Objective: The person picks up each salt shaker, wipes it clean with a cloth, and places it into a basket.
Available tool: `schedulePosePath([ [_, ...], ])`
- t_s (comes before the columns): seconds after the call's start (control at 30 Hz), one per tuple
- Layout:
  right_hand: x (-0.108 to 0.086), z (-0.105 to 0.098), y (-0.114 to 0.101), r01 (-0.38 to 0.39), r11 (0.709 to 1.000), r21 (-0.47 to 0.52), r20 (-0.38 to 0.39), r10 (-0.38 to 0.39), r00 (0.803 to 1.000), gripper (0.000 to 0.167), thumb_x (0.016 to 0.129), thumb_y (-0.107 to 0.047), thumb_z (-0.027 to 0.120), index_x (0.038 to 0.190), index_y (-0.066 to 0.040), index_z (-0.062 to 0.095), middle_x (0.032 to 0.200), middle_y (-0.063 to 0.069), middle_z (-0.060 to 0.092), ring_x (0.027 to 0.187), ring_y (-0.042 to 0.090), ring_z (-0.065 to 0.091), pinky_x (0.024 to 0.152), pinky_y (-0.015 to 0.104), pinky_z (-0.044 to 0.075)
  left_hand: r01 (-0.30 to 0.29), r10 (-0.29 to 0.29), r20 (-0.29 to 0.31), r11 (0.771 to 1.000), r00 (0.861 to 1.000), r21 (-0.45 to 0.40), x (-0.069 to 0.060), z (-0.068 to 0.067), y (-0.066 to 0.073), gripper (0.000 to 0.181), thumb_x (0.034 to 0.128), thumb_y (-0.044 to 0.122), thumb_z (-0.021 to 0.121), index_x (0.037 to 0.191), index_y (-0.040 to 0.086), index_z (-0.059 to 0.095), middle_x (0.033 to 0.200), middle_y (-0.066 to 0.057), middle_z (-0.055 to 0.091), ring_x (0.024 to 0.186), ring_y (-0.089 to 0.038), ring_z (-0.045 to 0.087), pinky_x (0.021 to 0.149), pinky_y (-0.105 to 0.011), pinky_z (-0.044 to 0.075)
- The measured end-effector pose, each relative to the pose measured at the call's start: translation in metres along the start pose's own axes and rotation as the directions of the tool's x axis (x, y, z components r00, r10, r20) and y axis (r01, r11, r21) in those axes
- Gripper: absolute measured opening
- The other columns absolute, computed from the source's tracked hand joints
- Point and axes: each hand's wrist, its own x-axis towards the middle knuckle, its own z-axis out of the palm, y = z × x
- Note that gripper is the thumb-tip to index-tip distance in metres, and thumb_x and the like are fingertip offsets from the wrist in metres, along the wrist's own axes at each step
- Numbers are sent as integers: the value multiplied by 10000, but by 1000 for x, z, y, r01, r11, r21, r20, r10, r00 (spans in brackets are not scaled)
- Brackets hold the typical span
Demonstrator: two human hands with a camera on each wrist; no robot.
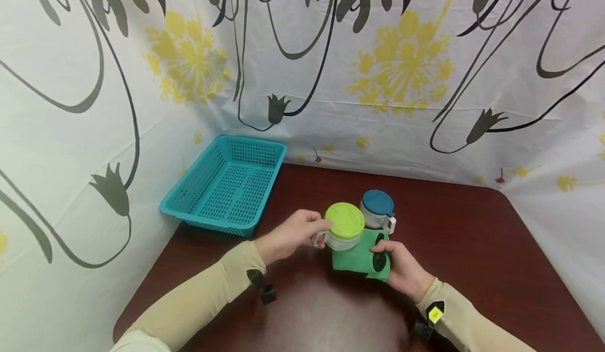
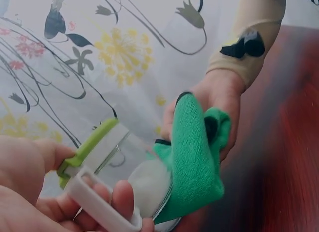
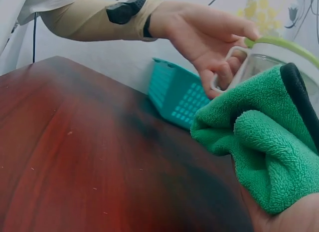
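Note:
My left hand [image 1: 302,232] grips the white handle of a clear jar with a lime-green lid [image 1: 346,220], a finger through the handle and the thumb at the lid's edge. White contents show inside the jar [image 2: 149,182] in the left wrist view, where it tilts. A folded green cloth [image 1: 352,260] with black edging is held in my right hand [image 1: 404,269]. The cloth [image 3: 271,147] lies against the jar's side. Just behind stands a second jar with a blue lid [image 1: 378,203], its white handle turned to the right, touched by neither hand.
A turquoise plastic basket [image 1: 222,219] stands at the back left of the dark red-brown table [image 1: 472,247]. Patterned white sheeting [image 1: 302,79] hangs behind the table and along its sides.

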Motion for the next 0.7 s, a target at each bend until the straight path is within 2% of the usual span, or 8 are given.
schedulePosePath([
  [0.23,-15,9,-27,8,996,-87,-170,-22,985,284,1043,-101,371,1326,-77,395,1229,60,558,1103,215,598,979,393,484,13,-15,-36,998,999,-61,-4,-1,17,283,986,228,633,816,3,600,696,-118,557,658,-234,621,731,-389,568],
  [0.43,-33,14,-51,34,986,-162,-247,-74,966,378,1040,-125,398,1392,-84,266,1285,82,483,1122,239,576,990,420,480,3,-10,-120,998,993,-62,1,-19,28,242,974,226,635,854,17,613,690,-110,539,617,-217,542,682,-355,543],
  [0.53,-43,13,-57,23,985,-169,-270,-69,960,387,1038,-124,401,1397,-87,261,1292,81,476,1128,238,576,1004,427,472,0,-10,-162,998,987,-64,2,-29,30,240,970,227,636,871,10,617,715,-107,546,626,-219,532,679,-344,527],
  [0.7,-59,8,-59,2,988,-157,-312,-52,949,349,1042,-128,400,1371,-92,291,1265,79,500,1109,237,590,1009,434,469,-42,29,-217,998,976,-56,0,-45,39,266,988,244,615,890,-3,608,733,-112,558,659,-234,548,684,-329,501],
])
